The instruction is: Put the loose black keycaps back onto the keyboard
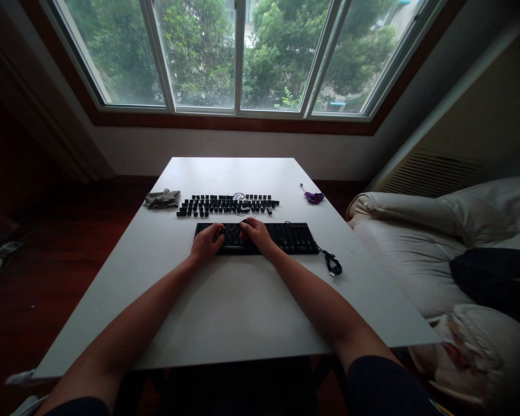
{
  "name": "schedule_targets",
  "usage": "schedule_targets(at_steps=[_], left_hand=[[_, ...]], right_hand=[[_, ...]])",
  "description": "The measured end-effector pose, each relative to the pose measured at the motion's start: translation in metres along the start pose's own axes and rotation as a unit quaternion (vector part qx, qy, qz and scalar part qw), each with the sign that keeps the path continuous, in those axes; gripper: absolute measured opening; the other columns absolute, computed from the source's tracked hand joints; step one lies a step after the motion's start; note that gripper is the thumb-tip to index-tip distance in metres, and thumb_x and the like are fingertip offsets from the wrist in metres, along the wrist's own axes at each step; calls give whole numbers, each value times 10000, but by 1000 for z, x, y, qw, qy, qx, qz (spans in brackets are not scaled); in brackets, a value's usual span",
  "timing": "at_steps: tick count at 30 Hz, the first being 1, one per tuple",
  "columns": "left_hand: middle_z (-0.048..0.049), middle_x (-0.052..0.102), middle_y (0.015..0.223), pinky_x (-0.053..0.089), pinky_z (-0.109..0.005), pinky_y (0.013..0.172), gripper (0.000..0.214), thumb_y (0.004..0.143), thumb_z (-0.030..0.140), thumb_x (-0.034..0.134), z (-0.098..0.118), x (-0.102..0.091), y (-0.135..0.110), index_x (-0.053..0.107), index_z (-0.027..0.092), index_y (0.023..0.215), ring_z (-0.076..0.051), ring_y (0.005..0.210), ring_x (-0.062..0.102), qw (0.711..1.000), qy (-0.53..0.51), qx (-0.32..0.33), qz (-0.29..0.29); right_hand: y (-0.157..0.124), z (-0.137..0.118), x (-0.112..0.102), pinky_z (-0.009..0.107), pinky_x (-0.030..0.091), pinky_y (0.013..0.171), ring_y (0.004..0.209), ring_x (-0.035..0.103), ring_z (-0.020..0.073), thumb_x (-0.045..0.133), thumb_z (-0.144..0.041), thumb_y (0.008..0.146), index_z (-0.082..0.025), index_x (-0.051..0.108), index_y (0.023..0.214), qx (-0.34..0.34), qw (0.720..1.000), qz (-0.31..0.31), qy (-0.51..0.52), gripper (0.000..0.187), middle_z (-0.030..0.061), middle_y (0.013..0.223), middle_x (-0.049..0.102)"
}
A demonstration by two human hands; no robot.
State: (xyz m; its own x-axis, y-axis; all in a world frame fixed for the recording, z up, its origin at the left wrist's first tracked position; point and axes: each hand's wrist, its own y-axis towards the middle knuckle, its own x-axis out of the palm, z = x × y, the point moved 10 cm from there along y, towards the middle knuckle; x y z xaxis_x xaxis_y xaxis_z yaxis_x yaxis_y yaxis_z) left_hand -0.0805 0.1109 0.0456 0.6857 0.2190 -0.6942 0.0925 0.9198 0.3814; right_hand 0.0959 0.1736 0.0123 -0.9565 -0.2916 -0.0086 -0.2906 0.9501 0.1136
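Note:
A black keyboard (286, 238) lies across the white table in front of me. My left hand (208, 240) rests over its left end, thumb and fingers curled together at the keys; whatever they pinch is too small to make out. Just to the right, my right hand (255, 232) is closed on what looks like a wire keycap puller (233, 229), its thin wires pointing toward my left hand. Behind the keyboard, loose black keycaps (219, 203) stand in several rows, with a thin looped wire among them.
A grey cloth (163, 199) lies at the table's left edge. Near the right edge is a purple brush-like item (314, 197). The keyboard's bundled cable (333, 264) lies to its right. A pale sofa (398, 260) stands beside the white table (234, 312), and a window is beyond.

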Motion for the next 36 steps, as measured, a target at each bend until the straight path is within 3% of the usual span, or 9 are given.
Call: schedule_targets(at_steps=[4, 11, 16, 22, 28, 36], left_hand=[[-33, 708, 976, 502, -305, 764, 222, 872, 275, 613, -2, -4, 3, 657, 231, 1086, -180, 822, 650, 1000, -13, 6, 12], [-4, 729, 871, 511, -310, 750, 218, 858, 332, 636, -10, 1, 13, 683, 255, 1056, -184, 776, 675, 998, -21, -33, -42], [-15, 743, 944, 508, -335, 785, 204, 865, 347, 627, -17, -10, 34, 693, 253, 1034, -206, 829, 674, 999, 31, -38, -21], [-80, 711, 1083, 432, -454, 977, 191, 838, 292, 644, -33, -23, 66, 729, 248, 1003, -318, 1139, 561, 983, 176, -16, 54], [-92, 707, 1108, 404, -465, 967, 188, 829, 293, 653, -56, -17, 87, 740, 249, 989, -334, 1153, 523, 980, 191, -29, 42], [-115, 696, 1092, 376, -487, 954, 196, 806, 273, 651, -71, -9, 89, 742, 249, 977, -367, 1160, 477, 975, 215, -43, 33]], right_hand=[[0, 0, 0, 266, 458, 580, 546, 583, 142, 674, -511, 806, -201, 559, 801, -4, 1000, -1, 4, 331, -13, 595, 647], [3, 7, -2, 263, 463, 568, 537, 590, 144, 676, -518, 793, -206, 556, 799, -8, 1000, -1, 12, 335, -15, 592, 644], [4, 8, -1, 266, 474, 568, 528, 593, 143, 683, -527, 781, -201, 569, 811, 0, 1000, -6, 21, 347, -16, 588, 644], [4, 7, -2, 262, 474, 579, 530, 597, 139, 683, -512, 783, -193, 579, 813, -1, 1000, -8, 18, 337, -14, 588, 651], [5, 13, -4, 262, 485, 595, 541, 612, 139, 680, -526, 784, -198, 581, 829, 4, 1000, -6, 15, 345, -16, 613, 660], [7, 13, -1, 258, 477, 587, 543, 603, 137, 684, -520, 789, -200, 572, 798, 3, 1000, -17, 15, 339, -13, 605, 655]])
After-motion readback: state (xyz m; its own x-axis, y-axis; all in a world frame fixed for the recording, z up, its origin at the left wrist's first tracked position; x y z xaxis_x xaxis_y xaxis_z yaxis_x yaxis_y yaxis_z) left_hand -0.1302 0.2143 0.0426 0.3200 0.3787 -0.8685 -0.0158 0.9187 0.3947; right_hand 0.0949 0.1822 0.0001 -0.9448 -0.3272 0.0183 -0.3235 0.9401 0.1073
